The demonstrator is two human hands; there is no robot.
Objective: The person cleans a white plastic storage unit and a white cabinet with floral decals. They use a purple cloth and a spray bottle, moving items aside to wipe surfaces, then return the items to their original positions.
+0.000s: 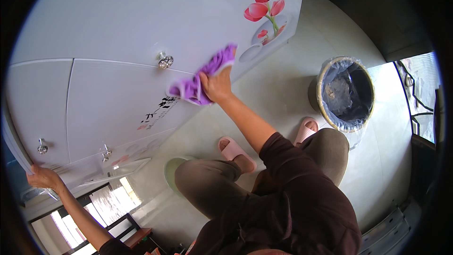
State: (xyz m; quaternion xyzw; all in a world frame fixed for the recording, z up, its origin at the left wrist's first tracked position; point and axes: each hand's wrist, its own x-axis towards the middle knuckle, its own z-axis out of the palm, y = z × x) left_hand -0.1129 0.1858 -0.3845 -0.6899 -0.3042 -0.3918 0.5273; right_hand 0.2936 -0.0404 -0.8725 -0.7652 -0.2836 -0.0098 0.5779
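My right hand (218, 85) presses a purple cloth (205, 74) with pale edging against the white cabinet front (116, 24). The cloth is partly blurred, bunched under my fingers, and lies just right of a faceted knob (165, 60) and above dark printed lettering (161, 108). Far to the left, my left hand (44, 177) grips the white edge (22, 148) of the cabinet, its fingertips partly hidden behind that edge. Pink printed tulips (263, 5) decorate the glossy panel beyond the cloth. More knobs (42, 147) stick out from the lower left doors.
On the pale tiled floor (269, 88) stands a bin (313, 94) with a clear plastic liner. A green basin (171, 175) is partly hidden by my knee. Pink slippers (235, 152) are on my feet. A cabinet door (131, 166) stands ajar at lower left.
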